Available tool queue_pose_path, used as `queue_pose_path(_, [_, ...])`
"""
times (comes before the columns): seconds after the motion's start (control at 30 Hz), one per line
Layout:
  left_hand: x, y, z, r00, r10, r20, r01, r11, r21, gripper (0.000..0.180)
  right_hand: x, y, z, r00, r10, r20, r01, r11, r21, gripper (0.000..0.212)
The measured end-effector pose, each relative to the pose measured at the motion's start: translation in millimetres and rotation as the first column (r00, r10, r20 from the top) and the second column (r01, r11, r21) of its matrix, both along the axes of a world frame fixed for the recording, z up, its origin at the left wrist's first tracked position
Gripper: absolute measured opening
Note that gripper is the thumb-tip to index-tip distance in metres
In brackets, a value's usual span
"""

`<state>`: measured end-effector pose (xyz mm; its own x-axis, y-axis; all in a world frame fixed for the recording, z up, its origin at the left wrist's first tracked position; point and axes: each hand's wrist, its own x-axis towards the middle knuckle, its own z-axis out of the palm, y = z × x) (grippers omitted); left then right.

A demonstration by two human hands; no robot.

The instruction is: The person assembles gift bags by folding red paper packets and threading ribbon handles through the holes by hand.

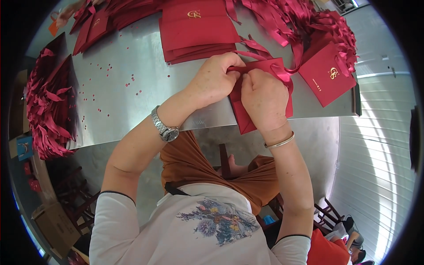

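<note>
A red paper gift bag (244,120) lies at the table's near edge, its lower end jutting past the edge. My left hand (215,77) is closed at the bag's upper left, its fingertips pinching near the opening. My right hand (265,98) lies over the bag's front, fingers curled in at the same opening, close to the left fingertips. A pink-red ribbon handle (282,73) loops out on the right side of the bag. Another stretch of ribbon (251,54) runs above my hands. What exactly the fingertips pinch is hidden by the hands.
Flat red bags (198,33) are stacked beyond my hands. A ribboned pile (48,101) stands at the left, and another bag (327,75) lies at the right under heaped ribbons (331,31). Small red dots are scattered over the metal table (145,106). At the far left, another person's hand (67,15) shows.
</note>
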<state>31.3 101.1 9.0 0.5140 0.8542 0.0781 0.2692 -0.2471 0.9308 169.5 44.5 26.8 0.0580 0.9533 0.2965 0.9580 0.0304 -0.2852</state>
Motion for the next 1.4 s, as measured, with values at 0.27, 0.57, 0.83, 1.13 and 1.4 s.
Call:
queue_pose_path(0.27, [-8.2,9.2,-1.9,0.989,-0.058,0.135,0.088,0.97,-0.226,0.019,9.7,-9.6,-8.9,0.858,-0.075,-0.508,0.006,0.991,-0.136,0.017])
queue_pose_path(0.57, [-9.4,11.3,-2.7,0.982,-0.123,0.146,0.169,0.917,-0.362,0.02,9.2,-22.7,-14.7,0.892,0.152,-0.427,-0.06,0.974,0.22,0.007])
queue_pose_path(0.83, [-8.6,7.8,0.4,0.959,-0.077,0.271,0.195,0.875,-0.443,0.023,10.0,-22.9,-15.4,0.817,0.107,-0.566,-0.062,0.993,0.099,0.009])
queue_pose_path(1.13, [-6.3,7.3,-2.0,0.984,-0.059,0.17,0.117,0.928,-0.355,0.022,4.0,-19.3,-18.2,0.719,0.028,-0.695,0.013,0.999,0.053,0.011])
queue_pose_path(1.4, [-7.5,7.5,2.9,0.989,-0.08,0.127,0.118,0.936,-0.333,0.017,1.8,-20.6,-17.6,0.762,-0.044,-0.646,0.047,0.999,-0.013,0.014])
